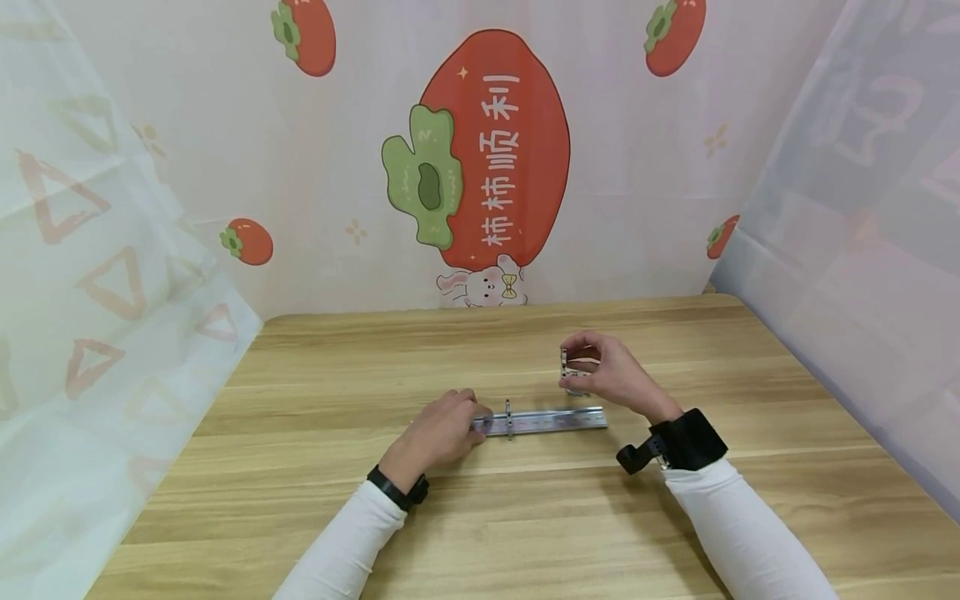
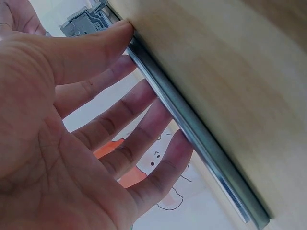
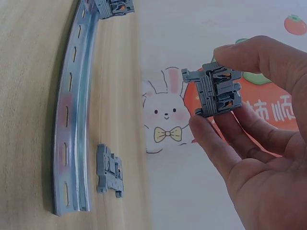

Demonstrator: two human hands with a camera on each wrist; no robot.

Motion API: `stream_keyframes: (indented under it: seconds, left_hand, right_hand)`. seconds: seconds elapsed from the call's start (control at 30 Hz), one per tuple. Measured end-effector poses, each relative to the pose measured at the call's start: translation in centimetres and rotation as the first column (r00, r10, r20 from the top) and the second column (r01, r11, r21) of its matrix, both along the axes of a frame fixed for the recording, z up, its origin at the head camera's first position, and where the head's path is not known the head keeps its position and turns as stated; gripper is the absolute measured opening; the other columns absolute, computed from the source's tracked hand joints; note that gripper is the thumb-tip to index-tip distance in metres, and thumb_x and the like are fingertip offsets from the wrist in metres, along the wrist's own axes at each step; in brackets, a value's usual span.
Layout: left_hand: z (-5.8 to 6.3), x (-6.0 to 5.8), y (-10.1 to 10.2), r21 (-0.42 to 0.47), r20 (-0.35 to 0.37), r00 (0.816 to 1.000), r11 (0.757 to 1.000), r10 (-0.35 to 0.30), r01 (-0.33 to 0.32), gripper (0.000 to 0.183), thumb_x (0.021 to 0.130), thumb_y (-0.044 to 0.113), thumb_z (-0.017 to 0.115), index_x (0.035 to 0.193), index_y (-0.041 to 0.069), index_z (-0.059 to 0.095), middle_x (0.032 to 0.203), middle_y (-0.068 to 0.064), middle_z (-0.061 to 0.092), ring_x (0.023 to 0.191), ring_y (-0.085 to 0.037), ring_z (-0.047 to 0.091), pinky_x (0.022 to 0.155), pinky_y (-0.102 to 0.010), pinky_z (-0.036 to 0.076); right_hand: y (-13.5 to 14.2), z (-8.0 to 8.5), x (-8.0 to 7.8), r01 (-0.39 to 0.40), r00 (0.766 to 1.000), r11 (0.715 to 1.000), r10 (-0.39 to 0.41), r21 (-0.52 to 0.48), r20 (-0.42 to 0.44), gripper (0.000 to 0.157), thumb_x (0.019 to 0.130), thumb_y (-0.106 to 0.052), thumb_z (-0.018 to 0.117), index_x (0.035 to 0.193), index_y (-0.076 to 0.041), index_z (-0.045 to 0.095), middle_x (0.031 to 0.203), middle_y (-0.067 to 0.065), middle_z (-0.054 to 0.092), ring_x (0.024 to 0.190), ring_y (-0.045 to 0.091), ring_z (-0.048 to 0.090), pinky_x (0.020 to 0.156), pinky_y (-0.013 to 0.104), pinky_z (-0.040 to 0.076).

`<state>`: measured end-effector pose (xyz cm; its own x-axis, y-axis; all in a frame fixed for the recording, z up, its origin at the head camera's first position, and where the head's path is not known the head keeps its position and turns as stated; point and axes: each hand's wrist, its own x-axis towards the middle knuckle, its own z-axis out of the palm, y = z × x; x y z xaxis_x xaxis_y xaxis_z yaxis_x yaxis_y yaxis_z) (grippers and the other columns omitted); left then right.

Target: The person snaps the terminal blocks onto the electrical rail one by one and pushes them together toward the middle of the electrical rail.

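A slotted metal DIN rail (image 1: 558, 421) lies on the wooden table. My left hand (image 1: 442, 429) holds its left part, thumb along one edge and fingertips at the other, as the left wrist view shows. Just right of that hand, a grey terminal block (image 1: 509, 419) stands upright across the rail. My right hand (image 1: 615, 375) is raised behind the rail's right end. Between thumb and fingers it pinches a second grey terminal block (image 3: 218, 91), held clear of the rail. One more terminal block (image 3: 109, 170) lies on the table beside the rail's end.
The wood-grain table (image 1: 315, 533) reaches back to a printed curtain (image 1: 637, 192) with persimmons and a rabbit. Pale sheets (image 1: 90, 275) hang along both sides. The right wrist carries a black strap (image 1: 688, 440) with a small arm sticking out.
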<state>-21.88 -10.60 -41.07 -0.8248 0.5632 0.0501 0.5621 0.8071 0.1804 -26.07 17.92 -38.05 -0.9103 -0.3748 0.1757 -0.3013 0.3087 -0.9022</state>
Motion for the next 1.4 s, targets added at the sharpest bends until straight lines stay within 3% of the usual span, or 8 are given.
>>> stream_keyframes:
  seconds: [0.53,0.8,1.03,1.4]
  left_hand:
    - [0.1,0.1,0.1,-0.010,-0.002,1.000,1.000,0.005,-0.005,0.031,0.085,0.028,0.064,0.115,0.018,0.065,0.098,0.002,0.053,0.086,-0.015,0.047,0.070,-0.029,0.040]
    - [0.1,0.0,0.1,-0.014,0.005,1.000,1.000,0.009,-0.009,0.031,0.086,0.028,0.063,0.115,0.018,0.064,0.099,0.002,0.053,0.086,-0.015,0.046,0.071,-0.030,0.040]
    - [0.1,0.0,0.1,-0.007,0.004,1.000,1.000,0.005,-0.005,0.030,0.085,0.027,0.064,0.114,0.019,0.065,0.097,0.002,0.053,0.085,-0.014,0.046,0.070,-0.030,0.040]
    - [0.3,0.1,0.1,-0.021,0.007,1.000,1.000,0.012,-0.012,0.030,0.086,0.027,0.063,0.115,0.020,0.065,0.097,0.004,0.052,0.085,-0.015,0.046,0.070,-0.029,0.040]
  right_hand:
    - [-1.0,-0.4,0.1,-0.042,0.998,0.998,0.045,-0.048,0.047,0.053,0.069,-0.013,0.078,0.115,-0.006,0.053,0.113,0.019,0.053,0.105,0.029,0.056,0.084,0.032,0.045]
    - [-2.6,-1.2,0.4,-0.094,0.994,0.996,0.093,0.007,0.065,0.049,0.072,-0.007,0.074,0.116,-0.003,0.053,0.113,0.020,0.054,0.108,0.034,0.053,0.087,0.034,0.044]
    - [-3.5,-2.5,0.5,-0.150,0.988,0.988,0.148,0.041,0.052,0.047,0.073,-0.015,0.075,0.115,-0.007,0.056,0.114,0.015,0.056,0.106,0.025,0.055,0.087,0.031,0.043]
    - [-4.4,-3.4,0.9,-0.229,0.973,0.970,0.224,0.087,0.062,0.055,0.075,-0.013,0.073,0.123,0.004,0.051,0.119,0.020,0.054,0.105,0.029,0.056,0.085,0.030,0.044]
